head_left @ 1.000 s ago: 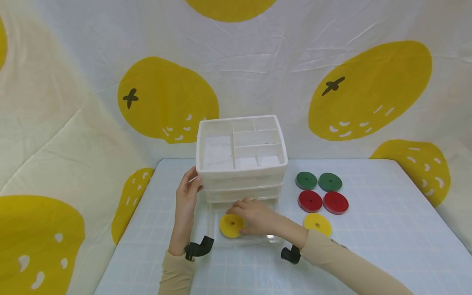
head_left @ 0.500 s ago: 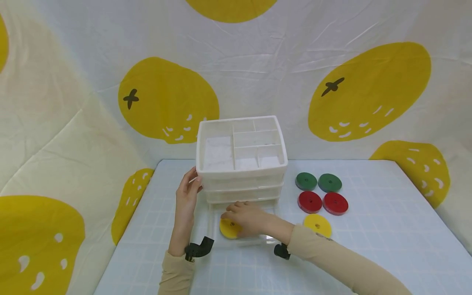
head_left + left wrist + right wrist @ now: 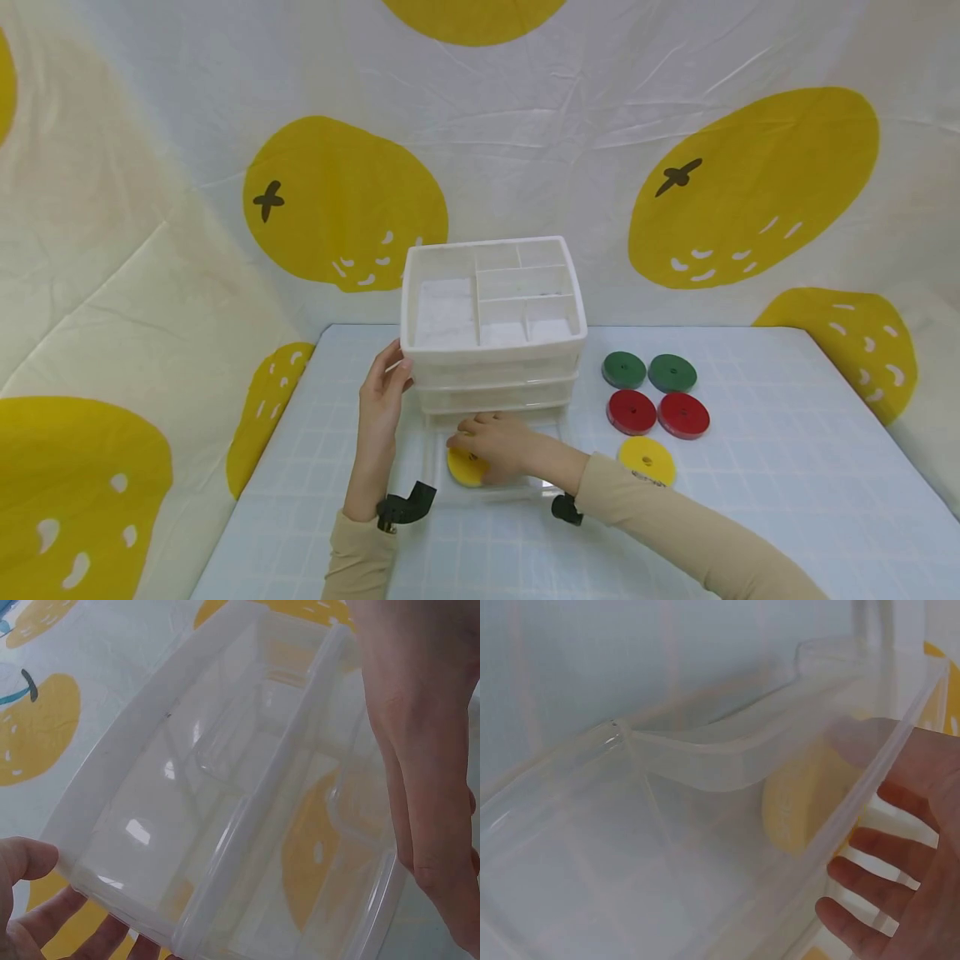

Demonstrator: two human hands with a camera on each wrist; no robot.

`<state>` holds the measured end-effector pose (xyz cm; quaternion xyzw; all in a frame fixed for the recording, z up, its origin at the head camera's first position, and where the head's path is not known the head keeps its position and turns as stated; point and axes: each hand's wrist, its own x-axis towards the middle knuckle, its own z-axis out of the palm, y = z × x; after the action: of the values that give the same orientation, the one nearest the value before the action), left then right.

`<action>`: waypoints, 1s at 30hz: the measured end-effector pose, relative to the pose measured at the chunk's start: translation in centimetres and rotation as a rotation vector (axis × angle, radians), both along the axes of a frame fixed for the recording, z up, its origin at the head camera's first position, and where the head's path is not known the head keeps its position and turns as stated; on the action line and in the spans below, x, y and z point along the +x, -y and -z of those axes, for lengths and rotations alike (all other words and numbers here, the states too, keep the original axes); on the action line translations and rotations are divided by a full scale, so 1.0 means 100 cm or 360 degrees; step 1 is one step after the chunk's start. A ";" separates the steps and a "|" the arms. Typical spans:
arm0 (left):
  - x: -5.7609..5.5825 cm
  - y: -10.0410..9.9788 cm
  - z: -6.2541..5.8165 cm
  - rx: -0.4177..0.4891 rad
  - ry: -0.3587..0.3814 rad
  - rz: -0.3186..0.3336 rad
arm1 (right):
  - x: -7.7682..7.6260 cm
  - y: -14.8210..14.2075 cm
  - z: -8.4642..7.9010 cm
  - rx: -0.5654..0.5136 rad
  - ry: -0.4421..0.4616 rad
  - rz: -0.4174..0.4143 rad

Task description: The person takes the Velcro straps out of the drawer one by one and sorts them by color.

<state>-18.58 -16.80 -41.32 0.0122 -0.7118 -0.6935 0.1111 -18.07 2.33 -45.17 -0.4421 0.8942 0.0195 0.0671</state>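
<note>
A white plastic drawer unit [image 3: 495,367] stands mid-table, its low clear drawer [image 3: 551,425] pulled out in front. My left hand [image 3: 380,406] rests against the unit's left side, thumb at the front corner. In the left wrist view, its fingers spread along the edge. My right hand [image 3: 504,446] lies over a yellow disc [image 3: 467,468] with a small central hole, inside the drawer, and partly covers it. The right wrist view shows the yellow disc [image 3: 802,802] through the clear drawer wall, with the thumb at it and the other fingers spread apart.
To the right lie another yellow disc [image 3: 647,460], partly overlapped by the right sleeve, two red discs [image 3: 632,412] and two green discs [image 3: 623,370]. The unit's top tray [image 3: 446,312] is split into compartments. A patterned cloth [image 3: 525,125] hangs behind the table.
My right hand has moved left and slightly down over the yellow disc in the drawer, covering more of it. The left hand and the other discs stay put.
</note>
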 end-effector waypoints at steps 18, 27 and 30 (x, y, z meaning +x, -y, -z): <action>0.000 -0.001 -0.001 0.0001 0.0026 -0.0002 | 0.001 -0.004 0.006 -0.0051 -0.0030 0.0001; 0.000 -0.001 -0.001 0.0030 0.0039 -0.0007 | 0.006 -0.012 0.001 -0.0145 -0.0033 -0.0007; 0.000 -0.001 -0.001 0.0020 0.0041 -0.0010 | 0.007 -0.016 0.002 -0.0204 -0.0049 -0.0011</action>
<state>-18.60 -16.73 -41.21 0.0241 -0.7087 -0.6974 0.1039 -17.41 3.90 -45.36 -0.4482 0.8930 -0.0309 0.0246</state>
